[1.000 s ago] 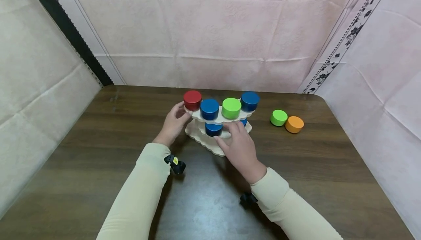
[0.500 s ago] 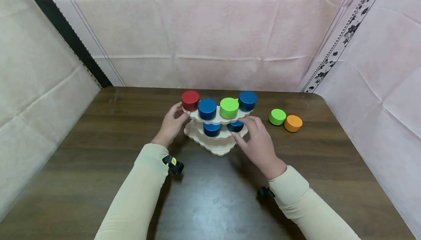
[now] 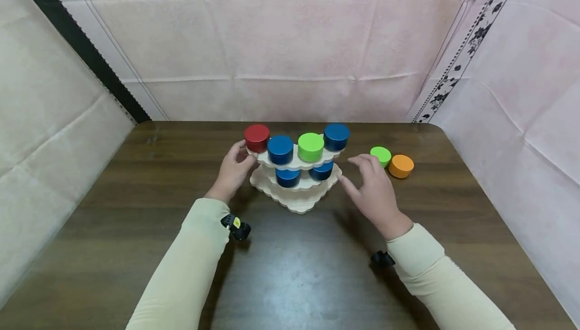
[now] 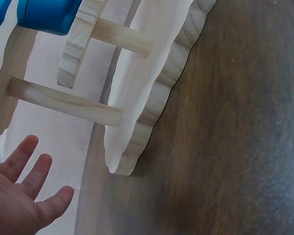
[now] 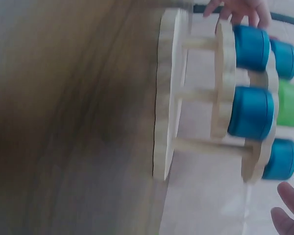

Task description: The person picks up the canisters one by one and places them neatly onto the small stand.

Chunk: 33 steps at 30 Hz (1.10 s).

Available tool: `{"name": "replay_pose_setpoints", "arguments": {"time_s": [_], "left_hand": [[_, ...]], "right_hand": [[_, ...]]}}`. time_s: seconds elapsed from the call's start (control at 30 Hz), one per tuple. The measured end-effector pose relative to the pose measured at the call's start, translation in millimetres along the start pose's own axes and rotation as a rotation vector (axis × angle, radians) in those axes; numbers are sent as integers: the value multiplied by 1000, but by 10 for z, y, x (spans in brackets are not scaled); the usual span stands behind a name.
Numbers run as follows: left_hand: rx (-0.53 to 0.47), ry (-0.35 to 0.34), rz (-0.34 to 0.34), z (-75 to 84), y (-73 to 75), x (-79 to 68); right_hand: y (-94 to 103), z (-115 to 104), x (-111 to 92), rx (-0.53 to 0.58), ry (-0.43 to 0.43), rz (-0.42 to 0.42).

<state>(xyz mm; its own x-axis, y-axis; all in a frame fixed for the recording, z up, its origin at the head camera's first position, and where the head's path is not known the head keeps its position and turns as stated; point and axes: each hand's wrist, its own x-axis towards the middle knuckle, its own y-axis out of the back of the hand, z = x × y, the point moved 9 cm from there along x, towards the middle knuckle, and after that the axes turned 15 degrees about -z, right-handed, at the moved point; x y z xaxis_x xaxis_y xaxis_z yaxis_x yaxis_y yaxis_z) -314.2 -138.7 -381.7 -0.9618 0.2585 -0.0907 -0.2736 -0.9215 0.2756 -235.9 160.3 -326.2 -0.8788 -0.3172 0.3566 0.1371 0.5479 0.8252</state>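
Note:
A pale wooden tiered stand (image 3: pixel 299 201) with scalloped shelves is on the brown table. On its top shelf sit a red round block (image 3: pixel 257 138), a green block (image 3: pixel 310 147) and two blue blocks, one at the front (image 3: pixel 280 150). Two more blue blocks, including a right one (image 3: pixel 321 171), rest on the middle shelf. My left hand (image 3: pixel 232 170) pinches the top shelf's left corner, its lower fingers spread in the left wrist view. Between the stand and the loose blocks, my right hand (image 3: pixel 375 194) hovers with thumb and fingers apart, holding nothing.
A loose green block (image 3: pixel 380 155) and an orange block (image 3: pixel 401 166) lie right of the stand, just beyond my right hand. Pale cloth (image 3: pixel 290 43) hangs behind the table and along both sides.
My right hand has drawn back from the blue blocks on the middle shelf and moved right, towards the loose blocks. My left hand stays at the top shelf's corner.

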Motion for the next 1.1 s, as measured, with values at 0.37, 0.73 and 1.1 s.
{"name": "replay_pose_setpoints", "arguments": {"time_s": [0.37, 0.73, 1.1], "left_hand": [[24, 3, 12, -20, 8, -7], [39, 6, 7, -25, 2, -13], [29, 1, 7, -34, 13, -10]], "right_hand": [[133, 426, 3, -42, -61, 14], [133, 908, 10, -92, -157, -52], [110, 1343, 69, -111, -341, -174]]}}
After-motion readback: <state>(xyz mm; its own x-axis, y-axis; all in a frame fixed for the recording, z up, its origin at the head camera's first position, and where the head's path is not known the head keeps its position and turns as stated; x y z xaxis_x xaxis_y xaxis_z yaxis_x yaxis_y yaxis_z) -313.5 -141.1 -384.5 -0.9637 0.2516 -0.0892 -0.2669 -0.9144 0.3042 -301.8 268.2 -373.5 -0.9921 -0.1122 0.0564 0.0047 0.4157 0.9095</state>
